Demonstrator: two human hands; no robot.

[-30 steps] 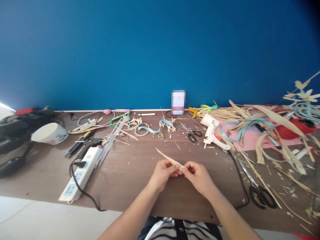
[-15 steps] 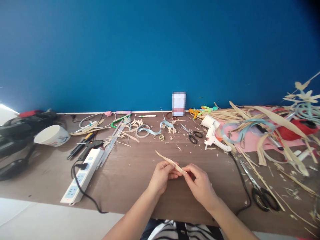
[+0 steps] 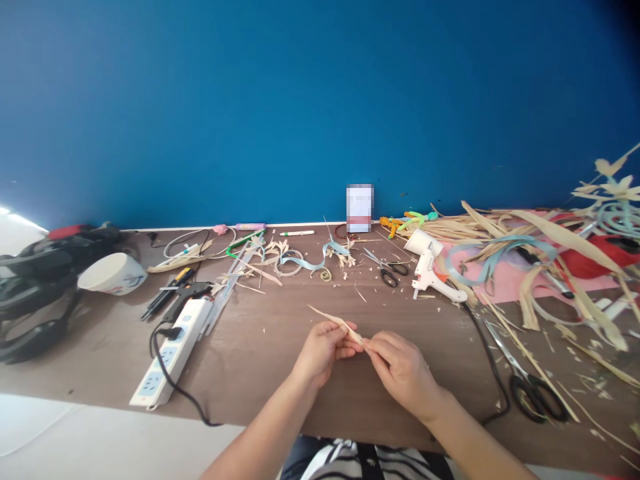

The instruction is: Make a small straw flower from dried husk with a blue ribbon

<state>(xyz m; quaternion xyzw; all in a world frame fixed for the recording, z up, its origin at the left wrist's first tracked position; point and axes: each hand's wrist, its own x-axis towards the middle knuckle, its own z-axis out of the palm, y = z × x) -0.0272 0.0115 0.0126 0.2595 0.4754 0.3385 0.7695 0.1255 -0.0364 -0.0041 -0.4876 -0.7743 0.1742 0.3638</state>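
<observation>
A thin pale leaf strip [image 3: 331, 317] is pinched between both hands just above the brown table [image 3: 260, 353]. My left hand [image 3: 320, 350] grips its middle, and the pointed end sticks out up and to the left. My right hand [image 3: 400, 370] pinches the other end with fingertips close to the left thumb. Both hands are closed on the strip.
A white glue gun [image 3: 430, 275] with a black cord and small scissors [image 3: 387, 270] lie behind the hands. Large black-handled scissors [image 3: 530, 387] and a heap of dried leaf strips [image 3: 555, 267] fill the right. A white power strip [image 3: 173, 350], black tools and a white bowl [image 3: 113, 273] sit left.
The strip and both hands have stayed near the same spot; my right hand has drawn slightly lower and nearer. The view has shifted a little.
</observation>
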